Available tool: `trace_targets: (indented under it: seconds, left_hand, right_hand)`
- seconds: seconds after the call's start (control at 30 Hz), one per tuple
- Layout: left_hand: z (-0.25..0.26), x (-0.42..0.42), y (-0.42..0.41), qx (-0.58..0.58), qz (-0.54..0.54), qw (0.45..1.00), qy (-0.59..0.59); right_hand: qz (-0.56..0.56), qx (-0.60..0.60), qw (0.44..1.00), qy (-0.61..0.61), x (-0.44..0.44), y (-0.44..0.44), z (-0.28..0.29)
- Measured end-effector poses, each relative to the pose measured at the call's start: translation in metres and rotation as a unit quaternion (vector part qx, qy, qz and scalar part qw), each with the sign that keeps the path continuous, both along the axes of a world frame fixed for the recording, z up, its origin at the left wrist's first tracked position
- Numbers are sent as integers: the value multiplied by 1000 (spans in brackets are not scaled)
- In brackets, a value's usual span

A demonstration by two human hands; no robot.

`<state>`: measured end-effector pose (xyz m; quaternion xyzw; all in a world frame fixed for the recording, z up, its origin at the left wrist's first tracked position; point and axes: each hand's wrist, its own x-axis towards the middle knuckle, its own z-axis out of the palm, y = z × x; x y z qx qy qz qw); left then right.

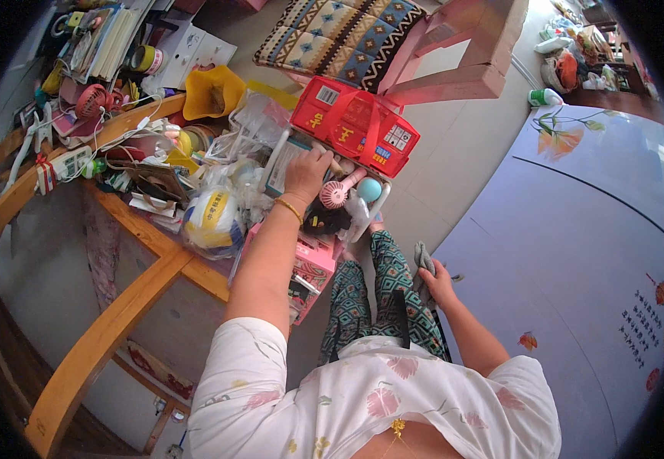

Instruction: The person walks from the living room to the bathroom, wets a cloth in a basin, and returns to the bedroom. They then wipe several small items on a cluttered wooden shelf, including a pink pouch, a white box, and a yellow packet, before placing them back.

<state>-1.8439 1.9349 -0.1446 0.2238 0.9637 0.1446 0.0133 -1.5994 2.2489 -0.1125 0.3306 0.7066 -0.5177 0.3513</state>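
Observation:
My left hand (307, 175) reaches into a white-rimmed basket (373, 221) of small items. Its fingertips are at some small beige objects; whether they grip one is hard to see. Beside the hand lie a pink handheld fan (333, 194), a light blue ball (369, 189) and a bundle of black material (327, 220). A teal-edged flat box (286, 163) stands partly under my wrist. My right hand (440, 285) hangs low by my leg, gripping a crumpled grey cloth (423, 258).
A red package (355, 126) with a ribbon handle adjoins the basket. Beyond it stands a pink wooden chair (452, 86) with a patterned cushion (340, 37). A bagged volleyball (212, 221) and wooden frame (108, 338) lie left; a pale flower-printed surface (550, 258) fills the right.

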Motion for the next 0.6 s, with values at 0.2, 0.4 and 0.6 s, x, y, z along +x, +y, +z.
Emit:
trace_targets:
  seconds: [0.2,0.4,0.6]
  left_hand:
    - [-1,-8,-3,-49,-17,999,-16]
    - [-27,-19,0,-126,10,992,-17]
    - [-24,-6,15,-117,80,988,-57]
  right_hand:
    - [17,5,1000,8,6,-1,-14]
    - [-7,-18,1000,11,6,-5,-18]
    - [1,-36,999,11,7,3,-23]
